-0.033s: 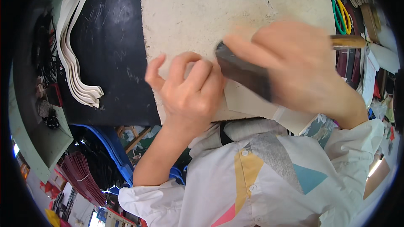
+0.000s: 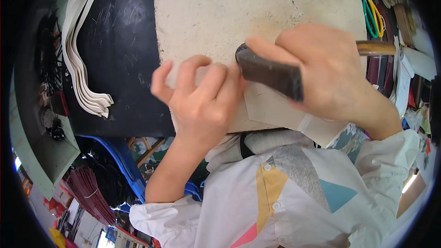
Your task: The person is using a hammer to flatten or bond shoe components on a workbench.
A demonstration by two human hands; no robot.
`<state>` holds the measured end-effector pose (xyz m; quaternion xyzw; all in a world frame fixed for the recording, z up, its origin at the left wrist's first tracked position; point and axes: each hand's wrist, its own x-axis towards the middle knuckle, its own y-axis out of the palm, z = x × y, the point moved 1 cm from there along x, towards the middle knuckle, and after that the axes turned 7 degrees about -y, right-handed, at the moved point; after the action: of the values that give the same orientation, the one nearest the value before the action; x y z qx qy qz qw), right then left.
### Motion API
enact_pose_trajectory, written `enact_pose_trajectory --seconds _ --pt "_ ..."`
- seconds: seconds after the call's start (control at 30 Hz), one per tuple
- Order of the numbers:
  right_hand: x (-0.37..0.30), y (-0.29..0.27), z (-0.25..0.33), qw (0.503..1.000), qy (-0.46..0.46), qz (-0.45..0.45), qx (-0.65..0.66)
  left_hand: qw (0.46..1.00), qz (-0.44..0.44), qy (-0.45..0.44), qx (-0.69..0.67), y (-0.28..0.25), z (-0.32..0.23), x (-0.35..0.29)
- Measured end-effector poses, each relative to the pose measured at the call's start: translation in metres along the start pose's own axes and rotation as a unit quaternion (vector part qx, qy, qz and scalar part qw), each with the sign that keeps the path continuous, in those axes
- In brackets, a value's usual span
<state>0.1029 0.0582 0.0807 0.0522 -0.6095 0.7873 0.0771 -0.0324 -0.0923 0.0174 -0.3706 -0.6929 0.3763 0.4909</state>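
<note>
My right hand (image 2: 326,69) is closed around a hammer, gripping it near the dark metal head (image 2: 271,73). The wooden handle (image 2: 379,48) sticks out past the hand to the right. Close to the rounded end of the head is my left hand (image 2: 202,94), over a pale work board (image 2: 220,23). Its fingers are bent and partly blurred, with the little finger held out to the left. The thumb and the tips near the hammer are hidden, along with whatever they pinch. Below the hammer a flat cream piece (image 2: 271,110) lies on the board, overhanging its near edge.
Left of the board lies a black scratched mat (image 2: 124,41), with a bundle of long cream strips (image 2: 78,64) on it. Green and yellow loops (image 2: 374,16) hang at the right edge. A blue container (image 2: 115,156) and a bundle of maroon strips (image 2: 87,190) are at the lower left.
My left hand has shifted slightly left and its fingers have spread a little. The hammer in my right hand has tilted slightly, its handle moving a little to the left.
</note>
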Motion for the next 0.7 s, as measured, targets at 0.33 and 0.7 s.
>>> enact_pose_trajectory --seconds 0.33,0.7 --pt "-0.003 0.005 -0.001 0.998 -0.022 -0.052 -0.023 0.995 -0.037 -0.054 -0.073 0.012 -0.012 -0.011" --pt "-0.006 0.007 -0.001 0.999 -0.034 -0.011 0.011 1.0 -0.007 -0.017 0.008 -0.003 -0.007 -0.002"
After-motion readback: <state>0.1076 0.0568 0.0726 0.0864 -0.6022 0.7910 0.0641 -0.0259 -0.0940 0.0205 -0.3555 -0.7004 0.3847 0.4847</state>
